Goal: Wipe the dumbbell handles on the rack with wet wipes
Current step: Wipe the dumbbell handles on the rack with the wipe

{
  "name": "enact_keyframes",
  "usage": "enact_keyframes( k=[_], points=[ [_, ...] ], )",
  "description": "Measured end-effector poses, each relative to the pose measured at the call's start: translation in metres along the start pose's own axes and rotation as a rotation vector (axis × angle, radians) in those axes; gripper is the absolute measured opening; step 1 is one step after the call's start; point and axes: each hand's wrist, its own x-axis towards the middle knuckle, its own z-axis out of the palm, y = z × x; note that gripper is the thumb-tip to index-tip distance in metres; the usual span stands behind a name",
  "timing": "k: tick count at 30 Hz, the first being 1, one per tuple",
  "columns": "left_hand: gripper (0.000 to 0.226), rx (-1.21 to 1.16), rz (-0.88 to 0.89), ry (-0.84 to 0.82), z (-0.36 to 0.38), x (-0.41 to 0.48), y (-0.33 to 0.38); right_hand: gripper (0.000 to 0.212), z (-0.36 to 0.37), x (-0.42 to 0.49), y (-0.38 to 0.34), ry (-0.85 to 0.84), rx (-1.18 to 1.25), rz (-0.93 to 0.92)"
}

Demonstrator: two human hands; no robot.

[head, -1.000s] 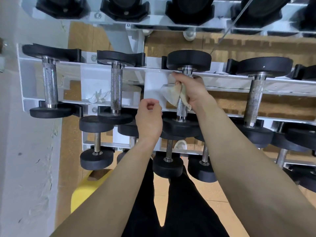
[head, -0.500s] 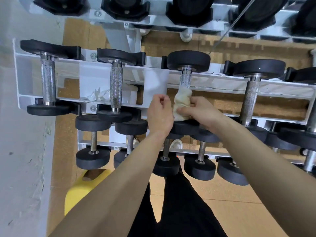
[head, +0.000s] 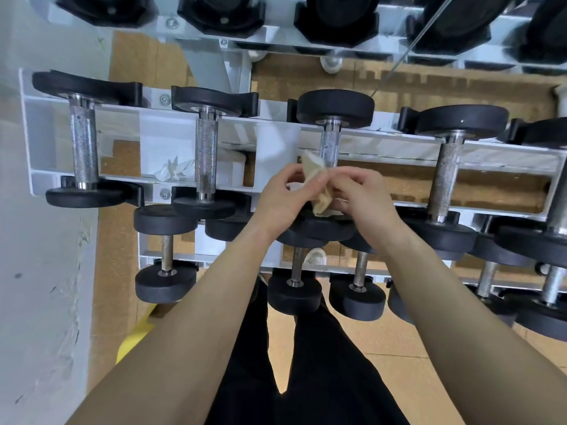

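Closest to me are my legs in black trousers (head: 322, 378), standing on the tan floor (head: 383, 363), with both bare forearms reaching forward over them. To the left, low down, the corner of a yellow object (head: 135, 338) shows against the pale wall (head: 40, 271).

Past my knees is the lowest tier of the white rack (head: 389, 147), carrying a row of small dumbbells (head: 165, 259) with thin bars and round black heads.

Above that, my two hands meet over the near black head of one dumbbell on the middle tier. My left hand (head: 285, 197) has its fingers curled, with the thumb and fingertips pinching the beige wet wipe (head: 322, 199). My right hand (head: 365, 197) is curled in the same way and pinches the wipe from the other side, so the crumpled cloth is held between both hands. Its upper corner sticks up just beside the lower part of the knurled metal handle (head: 329, 148) of that dumbbell, the third from the left on this tier. I cannot tell whether the wipe touches the metal.

Left of my hands, two more knurled handles lie across the same tier, and a crumpled white tissue (head: 171, 171) sits inside the frame between them. Another dumbbell lies to the right.

Farthest away, the top tier (head: 196, 29) holds a line of large black heads (head: 334, 13).
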Motion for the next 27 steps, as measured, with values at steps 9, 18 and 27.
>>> enact_keyframes(
  k=[9, 18, 27],
  points=[
    [0.022, -0.137, -0.060, 0.034, -0.005, 0.006, -0.004, 0.060, -0.022, 0.018, 0.018, 0.089, -0.320, 0.020],
    [0.028, 0.104, 0.043, 0.190, -0.025, 0.016, 0.000, 0.013, -0.043, 0.025, 0.018, 0.231, -0.569, -0.045],
    [0.029, 0.345, 0.224, 0.639, 0.011, 0.007, 0.004, 0.046, -0.016, 0.022, 0.019, 0.548, -0.686, -0.097]
  ],
)
